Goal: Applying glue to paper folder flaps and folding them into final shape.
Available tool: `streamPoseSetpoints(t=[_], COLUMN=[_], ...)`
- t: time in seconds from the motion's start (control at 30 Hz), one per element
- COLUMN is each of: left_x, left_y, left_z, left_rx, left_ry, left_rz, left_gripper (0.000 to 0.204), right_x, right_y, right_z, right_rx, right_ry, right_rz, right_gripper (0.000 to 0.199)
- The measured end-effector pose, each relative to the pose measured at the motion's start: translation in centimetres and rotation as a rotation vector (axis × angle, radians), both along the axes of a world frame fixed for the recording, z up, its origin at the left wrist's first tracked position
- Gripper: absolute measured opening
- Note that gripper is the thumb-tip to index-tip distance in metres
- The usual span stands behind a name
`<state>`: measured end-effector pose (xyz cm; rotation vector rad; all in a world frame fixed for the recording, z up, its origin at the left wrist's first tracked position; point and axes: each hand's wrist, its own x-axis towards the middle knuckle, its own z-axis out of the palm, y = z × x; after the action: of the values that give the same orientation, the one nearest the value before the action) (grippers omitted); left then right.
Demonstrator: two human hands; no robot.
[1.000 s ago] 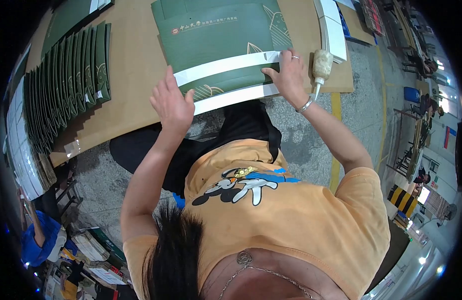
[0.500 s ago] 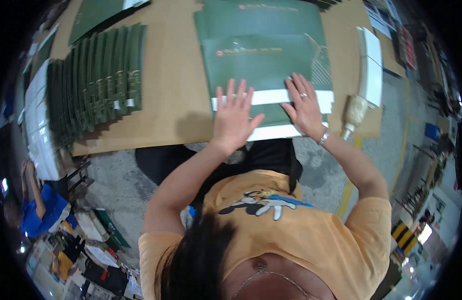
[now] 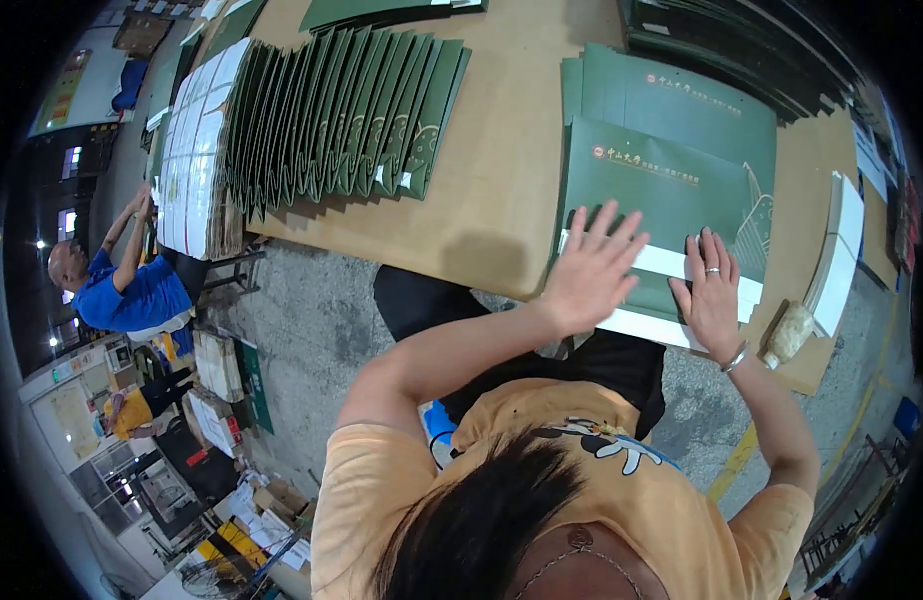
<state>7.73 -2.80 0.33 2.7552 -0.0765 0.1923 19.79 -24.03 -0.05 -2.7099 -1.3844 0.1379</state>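
Both grips spread flat: left hand (image 3: 593,268) and right hand (image 3: 709,296) press the folded white flap (image 3: 661,262) of a green paper bag (image 3: 653,190) at the desk (image 3: 501,170) edge. At 10 o'clock, fanned green bags (image 3: 351,110); at 3 o'clock, 1 brush (image 3: 791,332).

Green folded sheet (image 3: 661,190): matt paper card, smooth, white paper band (image 3: 671,262) along its edge. Surface (image 3: 481,200): brown, matt, board-like. Floor (image 3: 311,320): rough grey concrete.
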Motion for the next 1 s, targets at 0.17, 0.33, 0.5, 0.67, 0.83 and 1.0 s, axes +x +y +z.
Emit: streamPoseSetpoints(t=[0.17, 0.33, 0.5, 0.67, 0.83, 1.0], left_x=[-1.2, -0.8, -3.7, -8.3, -8.3, -9.0], left_y=[1.3, 1.5, 0.6, -1.0, -1.5, -0.2], left_z=[-1.6, -2.5, -0.7, 0.0, 0.3, 1.4], left_rx=[-0.212, -0.176, -0.362, -0.955, -0.871, -0.633], left_ry=[-0.009, -0.038, -0.383, -0.035, -0.187, -0.193], left_rz=[0.038, 0.006, 0.392, 0.776, 0.815, 0.701], left_gripper=[0.065, 0.068, 0.066, 0.048, 0.038, 0.029], right_x=[0.0, -0.2, -1.6, -5.5, -8.1, -7.1], right_y=[-0.3, -0.7, -0.9, -5.1, -4.9, -5.6], right_z=[-0.1, -0.3, 1.9, 3.3, 3.2, 3.3], right_rx=[0.157, 0.197, 0.516, 0.652, 0.921, 0.611], right_ry=[-0.015, 0.013, -0.035, 0.114, 0.565, 0.51], right_rz=[-0.01, -0.034, -0.206, -0.851, -0.899, -0.778], right_gripper=[0.06, 0.059, 0.063, 0.055, 0.037, 0.033])
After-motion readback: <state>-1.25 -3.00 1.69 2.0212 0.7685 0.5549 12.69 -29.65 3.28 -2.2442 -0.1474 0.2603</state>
